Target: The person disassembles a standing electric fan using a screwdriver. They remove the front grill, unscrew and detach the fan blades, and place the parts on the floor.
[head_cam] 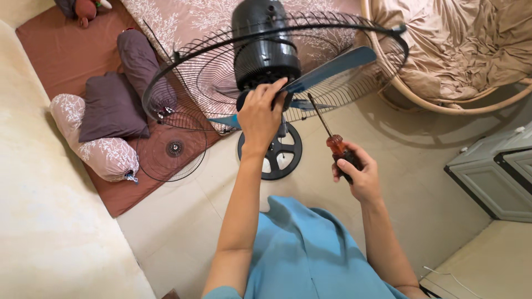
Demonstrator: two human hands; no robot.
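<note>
Now, line by line:
Fan: a black stand fan [266, 50] stands on the pale floor [183, 221], seen from above; its front grille is off.
Motor: the black motor housing [265, 39] sits at the top middle, behind the blades.
Blades: blue blades [332, 66] are exposed; one reaches up to the right, another shows low, left of the hub.
Rear guard: a black wire guard [188, 77] rings the blades, open at the front.
Base: a round black base [274, 152] lies on the floor right under the hub.
Left hand: the left hand [260, 113] is curled shut around the blade hub, fingers wrapped over its front.
Right hand: the right hand [354, 171] is closed in a fist on the screwdriver handle, well apart from the hub.
Screwdriver: the screwdriver [332, 141] has an orange and black handle; its thin shaft points up and left, the tip near the blades, whether touching cannot be told.
Loose grille: a second wire grille [172, 148] lies flat on the brown mat [66, 50], left of the base.
Pillows: purple and patterned pillows [111, 111] lie on the mat beside it.
Chair: a round rattan chair [454, 50] with a beige cushion sits at the upper right.
</note>
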